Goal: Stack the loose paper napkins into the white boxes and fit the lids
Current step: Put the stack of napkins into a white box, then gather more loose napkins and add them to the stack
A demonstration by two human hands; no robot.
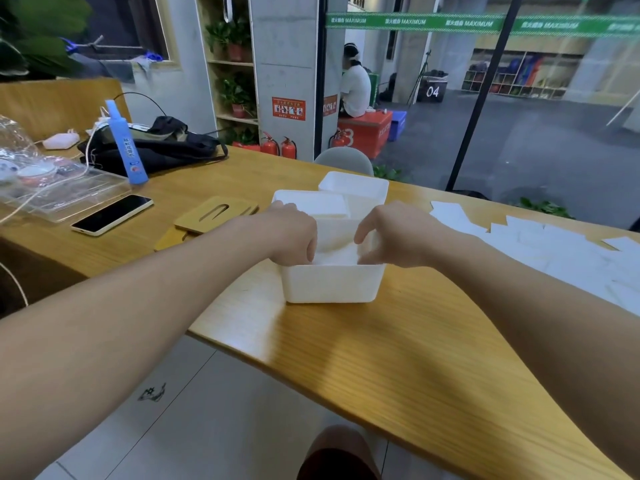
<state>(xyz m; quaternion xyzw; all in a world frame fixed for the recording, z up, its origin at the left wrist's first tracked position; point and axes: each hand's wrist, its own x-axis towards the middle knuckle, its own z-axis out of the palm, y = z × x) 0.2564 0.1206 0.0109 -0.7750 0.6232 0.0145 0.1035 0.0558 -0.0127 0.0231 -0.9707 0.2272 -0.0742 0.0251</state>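
The left hand [294, 233] is curled into the nearest white box [332, 282], fingertips hidden; whether napkins are gripped cannot be told. The napkin stack [337, 254] lies inside, between the hands. The right hand [398, 233] is likewise curled, grip unclear. Edges should be squared before further loose napkins [540, 244], right of it, are added.

tabletop [398, 358]: smartphone [112, 214] face up | blue bottle [125, 143] upright | black bag [156, 147] behind it | clear plastic case [65, 194] far left | fire extinguishers [278, 147] on floor beyond
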